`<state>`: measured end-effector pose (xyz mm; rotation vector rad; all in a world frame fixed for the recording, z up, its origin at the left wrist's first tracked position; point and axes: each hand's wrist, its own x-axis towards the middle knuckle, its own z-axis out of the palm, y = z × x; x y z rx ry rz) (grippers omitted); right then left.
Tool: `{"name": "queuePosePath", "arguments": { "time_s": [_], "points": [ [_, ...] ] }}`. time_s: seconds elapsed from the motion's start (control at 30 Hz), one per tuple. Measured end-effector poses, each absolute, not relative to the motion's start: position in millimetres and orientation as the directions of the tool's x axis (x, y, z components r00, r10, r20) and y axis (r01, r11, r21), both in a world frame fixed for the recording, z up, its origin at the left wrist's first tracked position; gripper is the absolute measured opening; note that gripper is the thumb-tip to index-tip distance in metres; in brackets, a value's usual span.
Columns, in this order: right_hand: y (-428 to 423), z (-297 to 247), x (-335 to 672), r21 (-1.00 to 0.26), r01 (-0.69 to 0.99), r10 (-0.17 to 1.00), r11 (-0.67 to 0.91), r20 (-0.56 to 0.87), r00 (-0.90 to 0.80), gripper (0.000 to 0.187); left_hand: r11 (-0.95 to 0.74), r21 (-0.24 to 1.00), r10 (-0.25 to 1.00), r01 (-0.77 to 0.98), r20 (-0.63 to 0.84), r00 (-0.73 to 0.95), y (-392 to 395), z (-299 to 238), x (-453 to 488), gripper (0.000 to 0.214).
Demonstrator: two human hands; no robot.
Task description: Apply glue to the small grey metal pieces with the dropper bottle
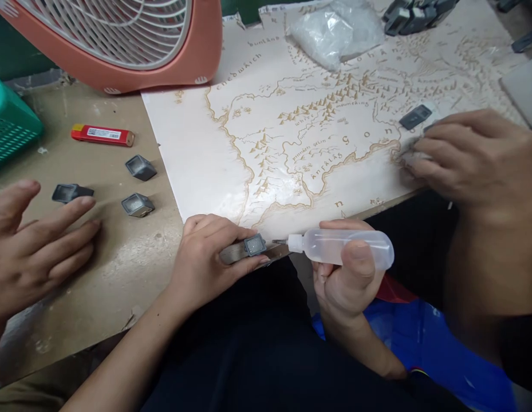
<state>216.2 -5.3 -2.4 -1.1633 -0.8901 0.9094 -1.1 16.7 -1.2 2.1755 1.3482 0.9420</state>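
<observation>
The left hand [201, 252] is at the near edge of the map [188, 154], its grip closed between thumb and fingers on a small gray block [254, 245], whose recessed face shows to the camera. The right hand [343, 286], also by the map's near edge, has its grip wrapped around a clear squeeze bottle [323, 245], thumb against the bottle's side. The bottle lies level, its thin nozzle [279, 241] aimed at the block; whether the tip touches it, I cannot tell.

Left of the map, on the bare desk [128, 263], sit three loose blocks [140, 167], two of them near the map and one farther off, beside a co-worker's spread hand [42, 252]. A red and yellow tool [105, 135] lies left of the map too, with a green basket [12, 126] beyond it. The coral fan [208, 51] stands at the map's far left corner.

On the map's far part rest a plastic bag [334, 34] and a cluster of gray pieces [412, 20]. Toward its right side lies a dark gray piece [415, 117], just beside another co-worker hand [467, 149]; what that blurred hand holds is unclear.
</observation>
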Motion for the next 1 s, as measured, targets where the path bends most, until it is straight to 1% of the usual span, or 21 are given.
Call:
{"name": "queuePosePath", "arguments": {
  "time_s": [0.13,0.3,0.43,0.6,0.73,0.87,0.93,1.0],
  "points": [
    [-9,-14,206,-0.973,-0.151,0.918,0.172,0.103,0.383,0.030,-0.417,0.677,0.908,0.607,0.289,0.302,18,2,-1,0.028],
    [-13,-25,200,-0.985,-0.083,0.919,0.154,0.112,0.377,0.037,-0.378,0.690,0.924,0.617,0.240,0.298,19,5,-1,0.030],
    [-13,-28,198,-0.986,-0.047,0.922,0.158,0.131,0.363,0.038,-0.383,0.684,0.923,0.622,0.246,0.297,19,5,0,0.032],
    [-12,-28,196,-0.982,-0.089,0.925,0.169,0.127,0.359,0.032,-0.386,0.685,0.921,0.617,0.254,0.294,19,5,0,0.031],
    [-9,-26,195,-0.985,-0.072,0.925,0.156,0.120,0.360,0.036,-0.382,0.677,0.923,0.629,0.251,0.290,19,4,0,0.030],
    [-7,-25,196,-0.980,-0.084,0.921,0.179,0.137,0.366,0.033,-0.398,0.672,0.917,0.624,0.260,0.303,19,3,0,0.030],
    [-7,-22,196,-0.980,-0.058,0.906,0.191,0.154,0.393,0.033,-0.406,0.669,0.913,0.622,0.269,0.307,19,3,0,0.030],
    [-8,-18,198,-0.975,0.036,0.878,0.221,0.215,0.428,0.033,-0.405,0.667,0.914,0.625,0.272,0.302,19,3,-1,0.029]
  ]
}}
